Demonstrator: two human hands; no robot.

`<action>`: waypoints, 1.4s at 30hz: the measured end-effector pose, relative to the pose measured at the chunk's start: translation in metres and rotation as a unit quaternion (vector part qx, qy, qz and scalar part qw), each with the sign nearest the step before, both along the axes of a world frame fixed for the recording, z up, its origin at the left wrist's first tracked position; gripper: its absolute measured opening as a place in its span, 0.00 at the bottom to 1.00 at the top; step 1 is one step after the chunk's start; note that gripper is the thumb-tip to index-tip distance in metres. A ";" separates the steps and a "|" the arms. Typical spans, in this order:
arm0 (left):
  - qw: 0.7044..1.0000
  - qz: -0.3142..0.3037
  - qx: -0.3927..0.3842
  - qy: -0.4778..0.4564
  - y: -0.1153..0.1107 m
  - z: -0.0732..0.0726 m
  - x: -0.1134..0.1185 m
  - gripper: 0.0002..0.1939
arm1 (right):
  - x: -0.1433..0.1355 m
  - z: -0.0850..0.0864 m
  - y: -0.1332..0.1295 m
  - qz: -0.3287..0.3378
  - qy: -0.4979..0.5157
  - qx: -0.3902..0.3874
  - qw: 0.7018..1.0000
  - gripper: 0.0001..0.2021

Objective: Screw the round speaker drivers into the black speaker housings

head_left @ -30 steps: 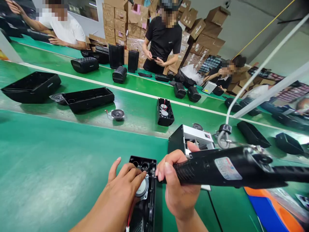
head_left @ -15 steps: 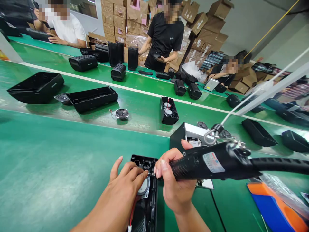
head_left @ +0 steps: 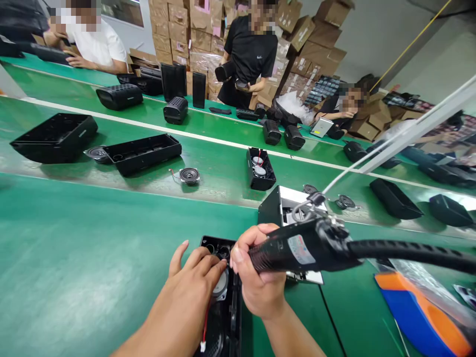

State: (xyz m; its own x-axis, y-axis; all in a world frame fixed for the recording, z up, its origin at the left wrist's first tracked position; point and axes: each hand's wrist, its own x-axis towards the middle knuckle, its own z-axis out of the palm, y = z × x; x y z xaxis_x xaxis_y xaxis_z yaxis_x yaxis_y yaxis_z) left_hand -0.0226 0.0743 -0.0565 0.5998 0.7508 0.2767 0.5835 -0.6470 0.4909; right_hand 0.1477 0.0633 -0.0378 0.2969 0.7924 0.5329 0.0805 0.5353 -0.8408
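A black electric screwdriver (head_left: 286, 250) lies nearly level in my right hand (head_left: 258, 277), whose fingers are closed around its front end. Its tip points left into an open black speaker housing (head_left: 235, 307), and the bit is hidden by my fingers. My left hand (head_left: 189, 287) is bent over a round speaker (head_left: 220, 287) in that housing, fingertips down on it and the little finger raised. The thumb is hidden. A red wire with a white connector (head_left: 203, 346) hangs beside the left hand.
Behind my right hand stands a black-and-white machine (head_left: 269, 206). An orange-and-blue object (head_left: 420, 317) lies at right. Across the bench are a loose speaker (head_left: 189, 175), an open housing (head_left: 145, 153) and another housing with speakers (head_left: 261, 171). Co-workers (head_left: 249, 54) are at the far side.
My right hand and the screwdriver have shifted left and slightly down the housing's far end. My left hand has barely moved. A co-worker opposite now holds up a black speaker-like object.
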 end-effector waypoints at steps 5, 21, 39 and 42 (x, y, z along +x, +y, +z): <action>0.999 0.004 -0.038 0.010 0.000 0.007 -0.001 0.27 | -0.002 0.005 0.002 0.013 0.016 0.000 1.000 0.18; 0.998 -0.059 0.003 -0.032 0.011 0.005 -0.018 0.24 | 0.013 0.049 -0.015 -0.042 0.081 0.128 0.988 0.21; 0.991 -0.052 -0.117 0.050 -0.017 0.041 0.015 0.26 | 0.062 0.069 -0.068 -0.167 0.016 0.022 0.986 0.29; 0.989 -0.052 -0.129 0.057 -0.017 0.042 0.016 0.28 | 0.054 0.080 -0.083 -0.111 0.045 0.033 0.992 0.21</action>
State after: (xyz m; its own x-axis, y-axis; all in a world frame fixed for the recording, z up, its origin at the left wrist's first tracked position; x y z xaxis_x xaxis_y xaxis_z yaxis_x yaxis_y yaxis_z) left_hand -0.0063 0.0574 -0.0149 0.6937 0.7202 0.0113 0.5810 -0.5687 0.5823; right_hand 0.2017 -0.0201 0.0418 0.5085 0.6664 0.5453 0.1289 0.5673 -0.8134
